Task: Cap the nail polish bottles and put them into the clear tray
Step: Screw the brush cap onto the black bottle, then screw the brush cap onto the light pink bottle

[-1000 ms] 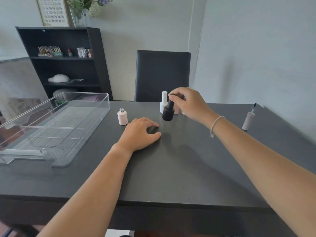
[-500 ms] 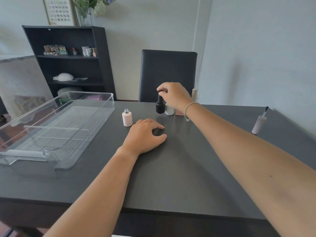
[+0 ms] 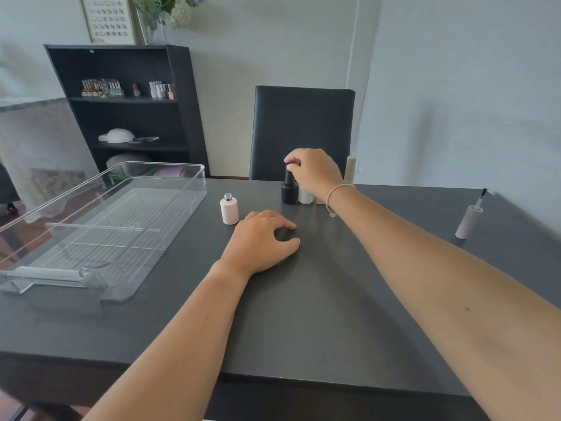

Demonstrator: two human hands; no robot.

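My right hand (image 3: 315,173) pinches the cap of a black nail polish bottle (image 3: 289,191) that stands on the dark table (image 3: 303,314). A white bottle (image 3: 305,195) stands right beside it, partly hidden by my hand. My left hand (image 3: 261,240) rests flat on the table, fingers curled, holding nothing. Just left of it stands an uncapped pale pink bottle (image 3: 229,209). A ribbed pale pink cap (image 3: 469,218) stands upside down at the far right, brush pointing up. The clear tray (image 3: 100,232) lies at the left with nothing in it.
A black chair (image 3: 303,132) stands behind the table's far edge. A black shelf unit (image 3: 127,110) with small bottles is at the back left. The wall runs close along the table's right side.
My right hand carried the black bottle away from me and set it upright next to the white bottle. My left hand stayed where it was.
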